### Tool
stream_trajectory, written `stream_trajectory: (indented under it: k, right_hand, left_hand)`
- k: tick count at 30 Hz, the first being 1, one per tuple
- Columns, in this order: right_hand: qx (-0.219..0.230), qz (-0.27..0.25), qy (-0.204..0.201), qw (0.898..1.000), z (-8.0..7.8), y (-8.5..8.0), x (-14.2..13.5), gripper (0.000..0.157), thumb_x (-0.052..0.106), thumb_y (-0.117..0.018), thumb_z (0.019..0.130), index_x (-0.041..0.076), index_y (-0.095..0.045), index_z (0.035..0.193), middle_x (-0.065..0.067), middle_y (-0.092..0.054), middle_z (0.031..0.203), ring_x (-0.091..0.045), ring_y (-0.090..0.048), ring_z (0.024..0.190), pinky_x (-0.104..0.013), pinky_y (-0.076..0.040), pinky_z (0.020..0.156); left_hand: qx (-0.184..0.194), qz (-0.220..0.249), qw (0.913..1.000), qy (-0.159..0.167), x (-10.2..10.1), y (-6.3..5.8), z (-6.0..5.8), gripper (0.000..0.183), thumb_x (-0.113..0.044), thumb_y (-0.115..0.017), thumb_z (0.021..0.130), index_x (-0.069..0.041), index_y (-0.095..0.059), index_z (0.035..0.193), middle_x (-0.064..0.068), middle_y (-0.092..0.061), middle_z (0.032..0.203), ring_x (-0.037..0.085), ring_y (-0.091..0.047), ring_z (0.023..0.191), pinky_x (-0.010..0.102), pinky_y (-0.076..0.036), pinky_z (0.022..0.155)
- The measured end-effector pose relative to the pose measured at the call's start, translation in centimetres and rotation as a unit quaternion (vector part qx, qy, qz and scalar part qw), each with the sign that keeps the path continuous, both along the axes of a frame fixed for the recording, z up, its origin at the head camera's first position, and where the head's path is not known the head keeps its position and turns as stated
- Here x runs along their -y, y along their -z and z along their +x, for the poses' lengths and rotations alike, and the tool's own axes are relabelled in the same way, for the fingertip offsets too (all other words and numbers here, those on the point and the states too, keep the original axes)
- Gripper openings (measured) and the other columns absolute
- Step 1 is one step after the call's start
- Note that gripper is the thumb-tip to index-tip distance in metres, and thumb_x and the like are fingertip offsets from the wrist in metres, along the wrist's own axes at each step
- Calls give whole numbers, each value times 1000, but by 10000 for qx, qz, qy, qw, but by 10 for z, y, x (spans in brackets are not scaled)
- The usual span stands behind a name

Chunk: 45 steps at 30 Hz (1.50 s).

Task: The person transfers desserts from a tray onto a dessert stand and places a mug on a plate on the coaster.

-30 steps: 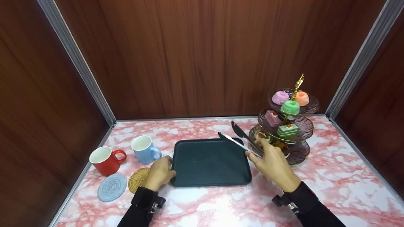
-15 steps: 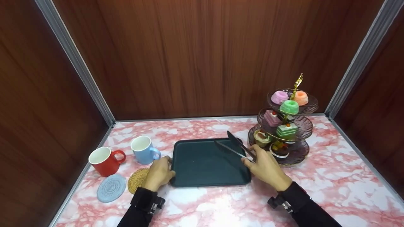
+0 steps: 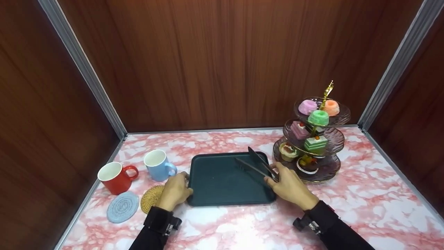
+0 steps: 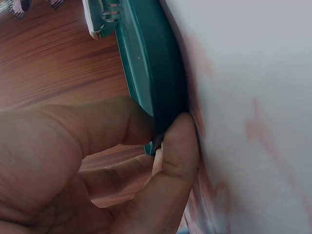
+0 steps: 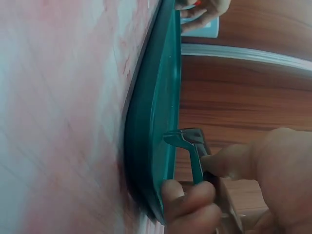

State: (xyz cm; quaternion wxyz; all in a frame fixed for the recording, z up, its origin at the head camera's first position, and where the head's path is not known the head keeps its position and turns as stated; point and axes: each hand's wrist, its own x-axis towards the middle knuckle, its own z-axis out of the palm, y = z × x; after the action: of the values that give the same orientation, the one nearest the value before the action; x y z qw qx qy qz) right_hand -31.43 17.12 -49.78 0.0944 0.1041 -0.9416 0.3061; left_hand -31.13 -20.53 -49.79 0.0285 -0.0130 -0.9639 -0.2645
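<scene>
A dark green rectangular tray (image 3: 218,180) lies on the marbled tabletop. At its left edge my left hand (image 3: 176,191) pinches the rim; in the left wrist view the thumb and a finger (image 4: 180,146) meet around the tray's corner (image 4: 165,83). My right hand (image 3: 290,184) grips a pair of metal serving tongs (image 3: 256,169) by the tray's right edge. Their two arms stand apart with nothing between the tips, which point left over the tray. In the right wrist view the tongs (image 5: 191,139) are close over the tray's surface.
Just right of the tray stands a three-tier glass stand (image 3: 329,170) with small cakes, tarts and jelly-like sweets. To the left are a red mug (image 3: 116,180), a light blue mug (image 3: 158,168), a grey-blue coaster (image 3: 122,207) and a tan woven coaster (image 3: 150,198). Wooden panels (image 3: 222,69) enclose the table.
My right hand has moved left and slightly down with the tongs, away from the stand's bottom tier and over the tray's right side. The left hand stays at the tray.
</scene>
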Motion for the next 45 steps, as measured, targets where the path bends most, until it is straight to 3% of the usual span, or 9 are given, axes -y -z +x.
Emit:
stream_trajectory:
  k: [6,10,20,30,37,45]
  right_hand:
    - [282,13,-129,9995,3,-3,1,53,36,-66,80,19,-48,127,5,-61,75,-11,-54,63,-28,-43,60]
    - [330,11,-188,9993,5,-4,2,50,32,-64,81,22,-49,127,5,-58,64,-10,-53,58,-27,-42,57]
    - [-445,482,-173,9977,7,-3,2,50,31,-64,82,20,-52,129,-3,-66,96,-13,-56,84,-32,-45,74]
    - [-700,628,-178,9954,6,1,2,49,33,-69,79,17,-55,124,-5,-64,95,-16,-57,86,-35,-46,74]
    - [-823,669,-379,9936,6,4,1,52,29,-71,77,15,-56,124,-8,-60,106,-19,-57,94,-36,-49,79]
    - [-860,844,-356,9921,6,2,0,56,35,-72,76,19,-54,127,-4,-58,98,-12,-52,76,-30,-45,67]
  left_hand:
    - [65,-46,10000,-38,0,-1,0,47,-12,-74,67,-9,-61,112,8,-64,89,22,-58,80,40,-49,77]
    - [80,-110,9999,-57,0,-1,1,47,-12,-74,67,-9,-61,112,6,-62,84,21,-57,78,38,-48,74]
    - [5,-152,9999,-19,-1,-1,1,46,-12,-73,66,-8,-61,111,1,-55,73,19,-54,71,34,-45,66]
    - [-13,-107,9999,-14,-1,1,1,46,-13,-74,66,-9,-61,109,2,-58,76,20,-56,74,37,-47,68]
    - [-43,-121,9999,-3,-1,0,1,45,-13,-74,66,-9,-61,109,2,-58,77,20,-56,74,36,-48,68]
    - [98,-46,9999,-81,-1,-1,0,48,-11,-72,67,-9,-61,113,2,-55,73,19,-54,72,35,-45,68]
